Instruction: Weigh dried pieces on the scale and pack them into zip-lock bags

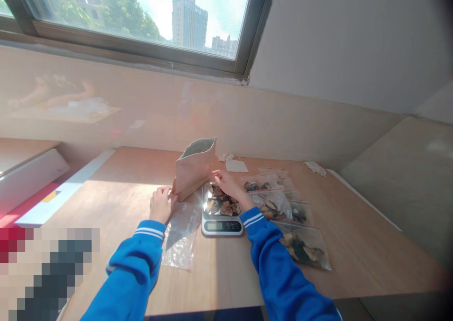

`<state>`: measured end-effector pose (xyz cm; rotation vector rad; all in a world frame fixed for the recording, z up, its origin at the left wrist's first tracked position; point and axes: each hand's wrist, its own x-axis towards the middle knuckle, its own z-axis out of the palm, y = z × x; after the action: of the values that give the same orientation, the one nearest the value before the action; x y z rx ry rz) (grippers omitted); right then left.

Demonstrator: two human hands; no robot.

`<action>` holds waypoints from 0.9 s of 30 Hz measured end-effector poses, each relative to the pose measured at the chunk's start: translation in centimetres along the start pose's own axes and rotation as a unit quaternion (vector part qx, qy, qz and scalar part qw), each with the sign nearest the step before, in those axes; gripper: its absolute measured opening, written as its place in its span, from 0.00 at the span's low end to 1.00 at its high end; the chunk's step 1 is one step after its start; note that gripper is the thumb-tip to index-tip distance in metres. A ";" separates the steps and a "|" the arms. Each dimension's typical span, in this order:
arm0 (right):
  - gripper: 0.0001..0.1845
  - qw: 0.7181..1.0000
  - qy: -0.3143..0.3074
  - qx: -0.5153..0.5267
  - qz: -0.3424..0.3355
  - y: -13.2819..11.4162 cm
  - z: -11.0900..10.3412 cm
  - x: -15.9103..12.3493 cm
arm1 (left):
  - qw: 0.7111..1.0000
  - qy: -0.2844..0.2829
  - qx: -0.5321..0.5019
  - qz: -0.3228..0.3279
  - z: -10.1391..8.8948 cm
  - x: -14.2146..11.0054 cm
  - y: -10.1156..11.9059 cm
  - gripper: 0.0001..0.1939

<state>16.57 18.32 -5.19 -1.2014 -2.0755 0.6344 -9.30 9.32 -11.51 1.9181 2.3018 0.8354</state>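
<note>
A kraft paper bag stands upright on the table with its mouth open at the top. My left hand grips its lower left edge, fingers curled. At the bag's right edge is my right hand, fingers bent against it and partly hidden. Under that hand lies a white digital kitchen scale, its plate loaded with several brown, dark-edged dried slices. A clear, flat zip bag with nothing visible inside lies beside the scale, below my left hand.
Several clear zip bags of dried slices lie right of the scale. Behind it are a white paper piece and crumpled tissue; another tissue lies at the back right. A tiled wall and window border the table.
</note>
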 end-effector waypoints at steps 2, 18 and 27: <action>0.14 0.999 0.054 -0.003 0.004 1.7 -0.7 -0.8 | 1.000 -0.006 0.005 0.000 -0.1 0.0 0.1 0.16; 0.12 0.979 0.063 0.142 0.129 6.6 -2.5 -4.3 | 1.000 0.005 -0.003 -0.001 0.5 0.3 -0.3 0.17; 0.16 0.966 0.045 0.197 0.162 6.6 -2.6 -4.1 | 1.000 0.011 -0.010 0.001 0.6 0.3 -0.4 0.16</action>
<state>23.76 18.01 -9.10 -1.3091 -1.5892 1.0659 -9.52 9.79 -12.04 1.9144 2.2936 0.8801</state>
